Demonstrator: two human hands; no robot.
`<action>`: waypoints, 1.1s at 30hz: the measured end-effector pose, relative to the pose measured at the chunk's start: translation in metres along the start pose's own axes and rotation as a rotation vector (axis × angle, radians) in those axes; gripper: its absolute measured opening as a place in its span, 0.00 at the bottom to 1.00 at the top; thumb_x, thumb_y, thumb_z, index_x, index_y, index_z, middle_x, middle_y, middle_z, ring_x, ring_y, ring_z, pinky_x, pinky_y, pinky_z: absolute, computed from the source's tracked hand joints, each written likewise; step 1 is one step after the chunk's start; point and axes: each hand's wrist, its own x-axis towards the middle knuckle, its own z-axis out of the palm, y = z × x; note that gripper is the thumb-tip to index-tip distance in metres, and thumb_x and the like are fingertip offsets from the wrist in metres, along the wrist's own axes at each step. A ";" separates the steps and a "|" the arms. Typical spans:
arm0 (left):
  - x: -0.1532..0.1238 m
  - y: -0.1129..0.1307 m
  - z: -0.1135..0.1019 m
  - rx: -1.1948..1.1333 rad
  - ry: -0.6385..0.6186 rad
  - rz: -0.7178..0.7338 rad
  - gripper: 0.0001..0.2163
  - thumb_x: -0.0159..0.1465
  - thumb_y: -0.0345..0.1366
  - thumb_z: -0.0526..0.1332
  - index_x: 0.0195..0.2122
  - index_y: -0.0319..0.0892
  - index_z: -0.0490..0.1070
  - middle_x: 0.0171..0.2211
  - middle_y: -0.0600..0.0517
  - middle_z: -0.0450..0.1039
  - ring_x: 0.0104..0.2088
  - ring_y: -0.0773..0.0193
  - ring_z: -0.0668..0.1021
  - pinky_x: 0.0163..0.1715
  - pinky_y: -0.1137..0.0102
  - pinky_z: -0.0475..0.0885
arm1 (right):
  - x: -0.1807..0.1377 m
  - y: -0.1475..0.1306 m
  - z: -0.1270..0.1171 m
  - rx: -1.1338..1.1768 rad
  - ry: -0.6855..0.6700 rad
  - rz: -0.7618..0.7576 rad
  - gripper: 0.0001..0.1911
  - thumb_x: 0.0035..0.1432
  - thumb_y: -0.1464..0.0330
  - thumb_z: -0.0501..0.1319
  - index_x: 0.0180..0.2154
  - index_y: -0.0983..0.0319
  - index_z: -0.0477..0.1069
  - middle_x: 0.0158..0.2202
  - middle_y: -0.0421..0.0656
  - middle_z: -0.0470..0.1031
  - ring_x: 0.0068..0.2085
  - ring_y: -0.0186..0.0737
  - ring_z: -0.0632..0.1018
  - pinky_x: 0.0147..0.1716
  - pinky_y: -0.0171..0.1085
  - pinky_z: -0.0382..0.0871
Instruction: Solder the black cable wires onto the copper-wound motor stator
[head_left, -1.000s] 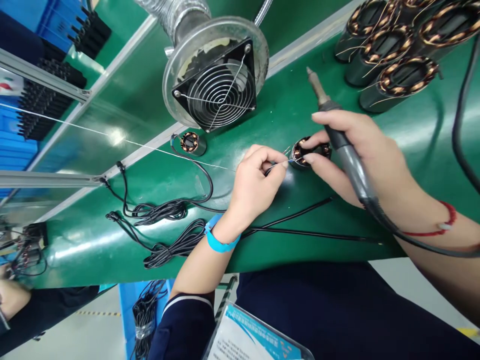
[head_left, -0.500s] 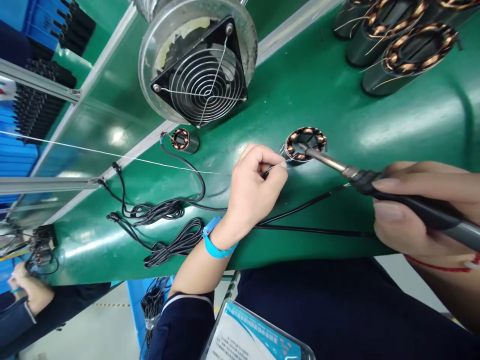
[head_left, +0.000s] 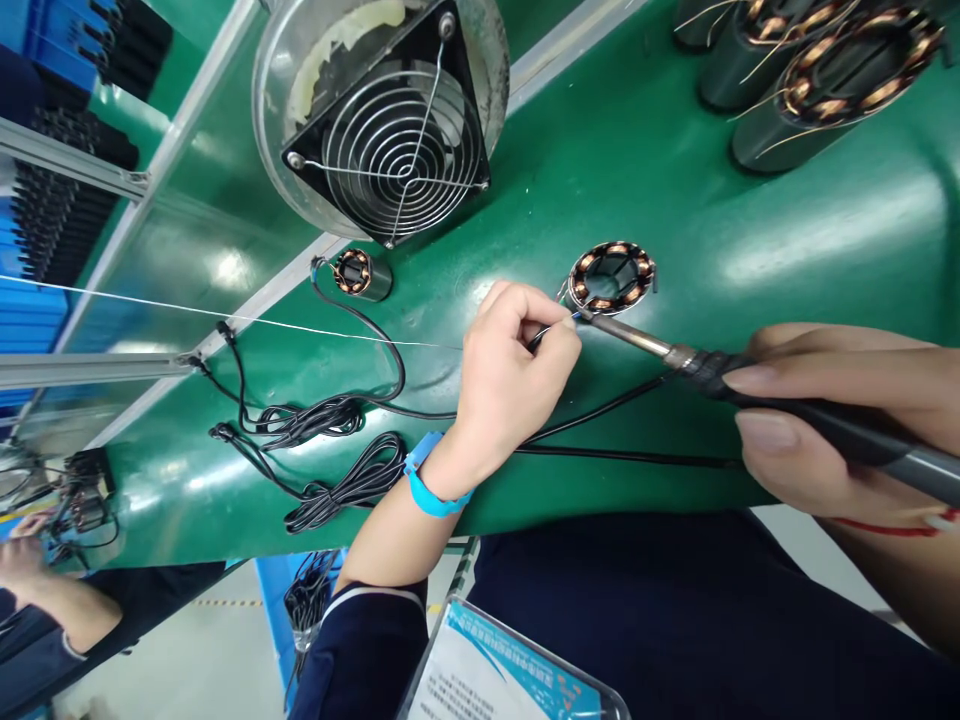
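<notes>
Nearest, at the green belt's front edge, our right hand (head_left: 817,420) grips a dark-handled soldering iron (head_left: 750,385), while our left hand (head_left: 510,375) pinches a thin black wire lead (head_left: 551,330). Further in, the iron's tip meets that lead beside the copper-wound round stator (head_left: 611,277); a wire-grilled black extraction fan (head_left: 390,140) stands by the far edge.
</notes>
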 end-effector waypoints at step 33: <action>0.002 0.004 0.000 0.035 0.017 -0.061 0.09 0.59 0.22 0.59 0.27 0.42 0.65 0.28 0.56 0.66 0.28 0.71 0.69 0.30 0.72 0.65 | 0.051 0.014 0.015 -0.368 -0.137 -0.041 0.17 0.74 0.62 0.53 0.59 0.60 0.67 0.48 0.40 0.78 0.46 0.41 0.79 0.43 0.40 0.76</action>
